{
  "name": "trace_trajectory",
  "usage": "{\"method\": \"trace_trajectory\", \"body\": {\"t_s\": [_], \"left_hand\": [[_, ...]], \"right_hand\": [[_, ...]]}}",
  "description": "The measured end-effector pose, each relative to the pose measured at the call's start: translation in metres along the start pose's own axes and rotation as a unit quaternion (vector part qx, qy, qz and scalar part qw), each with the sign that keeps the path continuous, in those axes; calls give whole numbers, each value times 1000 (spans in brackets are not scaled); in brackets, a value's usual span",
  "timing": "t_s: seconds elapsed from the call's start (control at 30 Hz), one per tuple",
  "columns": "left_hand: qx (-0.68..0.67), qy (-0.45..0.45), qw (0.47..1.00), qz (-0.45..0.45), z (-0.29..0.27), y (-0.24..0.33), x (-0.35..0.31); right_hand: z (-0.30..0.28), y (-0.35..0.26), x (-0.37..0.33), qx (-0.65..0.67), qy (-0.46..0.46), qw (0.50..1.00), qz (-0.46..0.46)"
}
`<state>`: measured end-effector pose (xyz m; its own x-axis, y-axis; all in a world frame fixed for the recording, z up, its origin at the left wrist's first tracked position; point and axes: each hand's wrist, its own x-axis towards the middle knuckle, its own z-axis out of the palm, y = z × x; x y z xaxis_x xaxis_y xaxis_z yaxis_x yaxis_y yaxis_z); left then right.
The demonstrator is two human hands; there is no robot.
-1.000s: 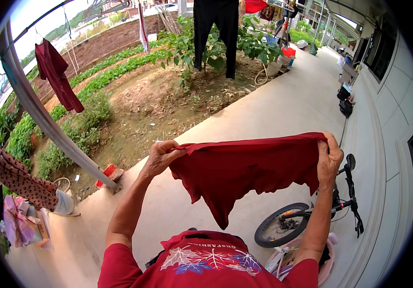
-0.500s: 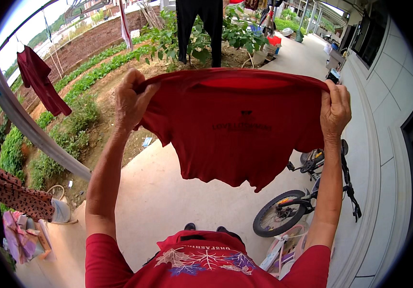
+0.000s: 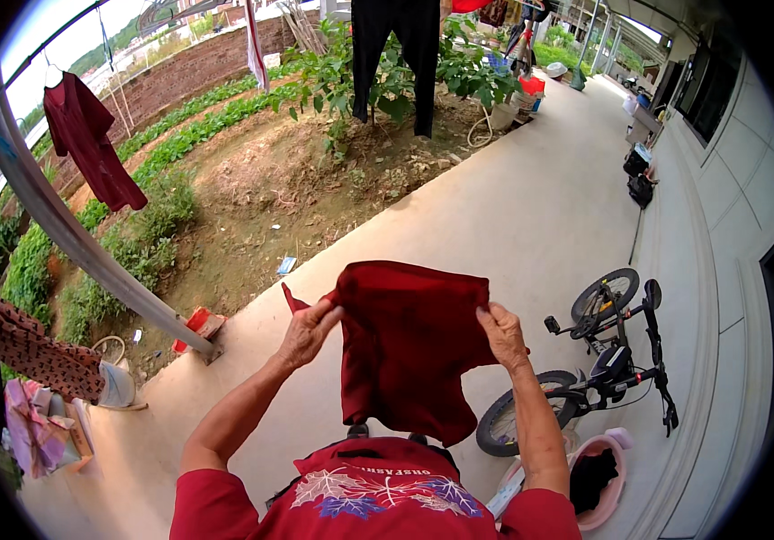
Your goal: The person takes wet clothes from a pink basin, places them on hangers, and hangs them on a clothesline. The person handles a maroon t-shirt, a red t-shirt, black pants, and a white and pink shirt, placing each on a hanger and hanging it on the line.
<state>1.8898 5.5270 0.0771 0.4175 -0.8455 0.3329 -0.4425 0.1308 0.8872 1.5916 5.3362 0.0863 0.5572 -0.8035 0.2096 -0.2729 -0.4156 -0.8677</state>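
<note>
A dark red T-shirt point(image 3: 405, 351) hangs loosely between my two hands, in front of my body and above the pale concrete. My left hand point(image 3: 309, 331) is closed on its upper left part, where a small flap of cloth sticks out past the fingers. At the upper right corner, my right hand point(image 3: 502, 333) pinches the edge of the fabric. The cloth is slack and partly folded, and its lower end reaches down near my feet.
A bicycle point(image 3: 612, 369) stands at the right by the tiled wall, near a pink basin point(image 3: 605, 486) holding dark cloth. On the left are a grey post point(image 3: 90, 243) and another hanging red shirt point(image 3: 83, 135). Black trousers point(image 3: 396, 54) hang ahead, before a garden bed.
Both hands have come down and closer together, bringing the T-shirt lower. Stretched wide before, with its print showing, the cloth is now slack and partly folded.
</note>
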Motion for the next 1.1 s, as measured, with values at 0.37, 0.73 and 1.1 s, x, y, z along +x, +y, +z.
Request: {"method": "trace_trajectory", "body": {"t_s": [0.37,0.73,1.1], "left_hand": [[-36,1,993,-108,-83,29,24],[-207,-55,968,-134,-137,35,38],[10,-85,951,-297,-155,33,34]], "right_hand": [[-30,-42,6,124,-41,991,-21],[-19,-109,34,349,-135,922,98],[44,-163,56,187,-137,973,-10]]}}
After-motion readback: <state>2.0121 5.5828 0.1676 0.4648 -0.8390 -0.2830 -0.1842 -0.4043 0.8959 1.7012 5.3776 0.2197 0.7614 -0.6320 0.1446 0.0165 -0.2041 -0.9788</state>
